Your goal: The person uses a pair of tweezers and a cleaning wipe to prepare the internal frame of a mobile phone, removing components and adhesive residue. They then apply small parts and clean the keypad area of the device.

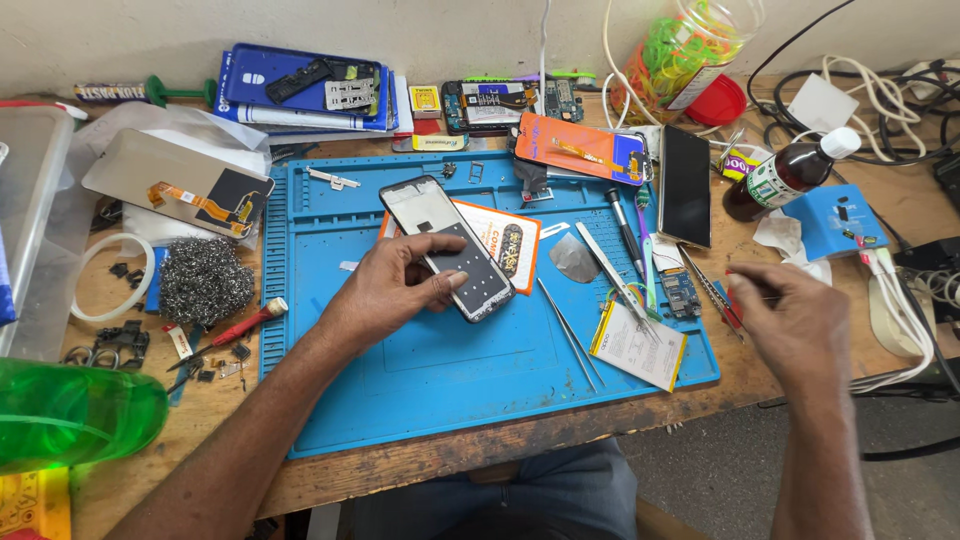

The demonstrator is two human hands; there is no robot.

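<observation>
The left hand [385, 290] lies on the blue work mat [450, 370] and pinches a phone frame [447, 247] by its lower part, the thumb on the face and the other fingers curled under the long edge. The frame rests tilted on the mat, its upper end over an orange and white card [515, 245]. The right hand [790, 320] is at the right edge of the mat, fingers bent around a red-handled tool [727, 300]; it looks closed on it, though the view there is a little blurred.

I judge the frame to be light and thin, stiff along its length but easy to twist, and its inner face with small parts probably fragile. The smooth surface may slip, so the long side edges are the safer place to take it, not the open middle.

Around the hands the room is narrow. Tweezers [570, 335] lie just beside the frame on its right, then a small screwdriver [625, 230], a white paper slip [640, 350] and a little circuit board [682, 292]. A dark phone screen [686, 185] stands beyond them and a brown bottle [790, 175] further right. On the left, off the mat, there is a steel wool ball [205, 280] and another display panel [180, 185]. The lower half of the mat is bare, the best free area for moving.
</observation>
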